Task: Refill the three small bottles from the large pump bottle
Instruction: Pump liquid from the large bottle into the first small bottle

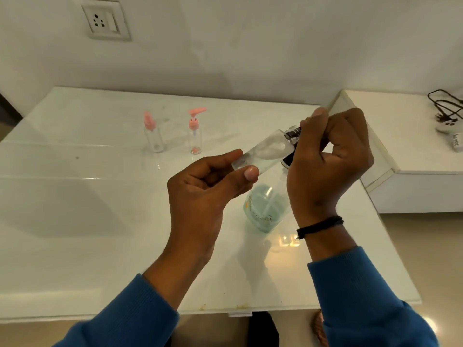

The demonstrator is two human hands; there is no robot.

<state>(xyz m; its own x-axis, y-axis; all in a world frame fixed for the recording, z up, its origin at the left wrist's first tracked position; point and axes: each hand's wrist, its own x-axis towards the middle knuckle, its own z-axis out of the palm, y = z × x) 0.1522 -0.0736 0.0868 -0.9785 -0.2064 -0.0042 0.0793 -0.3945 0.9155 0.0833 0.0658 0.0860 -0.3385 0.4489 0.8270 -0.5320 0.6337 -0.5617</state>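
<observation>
My left hand (208, 194) pinches the base of a small clear bottle (265, 151), which is tilted with its threaded neck up to the right. My right hand (330, 156) is curled round that neck, hiding whatever cap is there. Below both hands the large clear pump bottle (265, 209) with pale green liquid stands on the white table (100, 221); its pump head is hidden behind my right hand. Two more small clear bottles stand at the back: one with a pink spray cap (152, 134) and one with a pink pump cap (195, 131).
A lower white shelf (411, 151) adjoins the table on the right, with a black cable and a white plug (448, 118) on it. A wall socket (105, 20) sits at upper left. The table's front edge runs close to me.
</observation>
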